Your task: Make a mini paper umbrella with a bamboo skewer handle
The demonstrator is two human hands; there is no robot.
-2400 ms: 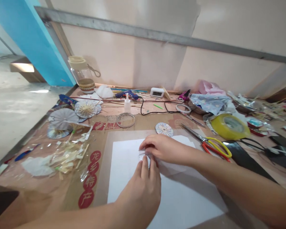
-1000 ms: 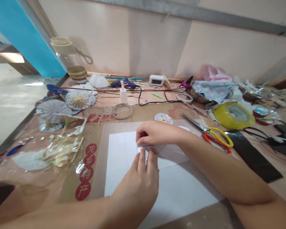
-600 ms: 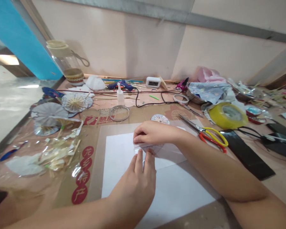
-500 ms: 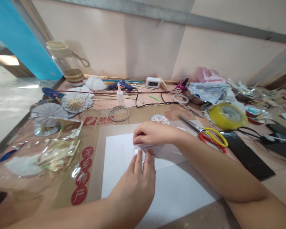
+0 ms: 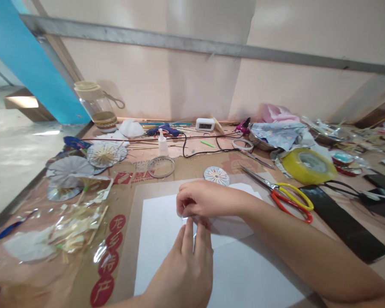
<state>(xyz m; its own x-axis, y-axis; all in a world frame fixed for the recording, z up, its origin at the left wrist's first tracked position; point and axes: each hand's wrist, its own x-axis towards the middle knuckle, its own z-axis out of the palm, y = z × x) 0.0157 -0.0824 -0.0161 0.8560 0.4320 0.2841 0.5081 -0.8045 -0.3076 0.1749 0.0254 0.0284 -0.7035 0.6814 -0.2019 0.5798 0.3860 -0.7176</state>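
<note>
White paper (image 5: 155, 231) lies on a flattened cardboard sheet (image 5: 96, 239), with a see-through film edge around it. My left hand (image 5: 188, 265) rests on the paper, its fingers stretched forward and pressing down. Just beyond those fingertips, my right hand (image 5: 208, 199) is bent over with its fingers curled together at a shiny, clear edge. What its fingers pinch is hidden beneath them. Behind the right hand sits a small round disc with thin ribs (image 5: 216, 176). Scissors with red and yellow handles (image 5: 277, 188) lie open beside the right forearm.
A yellow tape roll (image 5: 308, 167) and a black strip (image 5: 343, 222) are at right. Farther back stand a small white bottle (image 5: 163, 143), a metal ring (image 5: 161, 167), a glue gun (image 5: 163, 130) and a white clock (image 5: 205, 124). Ribbed paper discs (image 5: 69, 171) and scraps crowd the left.
The view has tilted up, so everything sits lower in the picture. My right hand's fingers have curled closer to the left fingertips; the left hand stays pressed on the paper.
</note>
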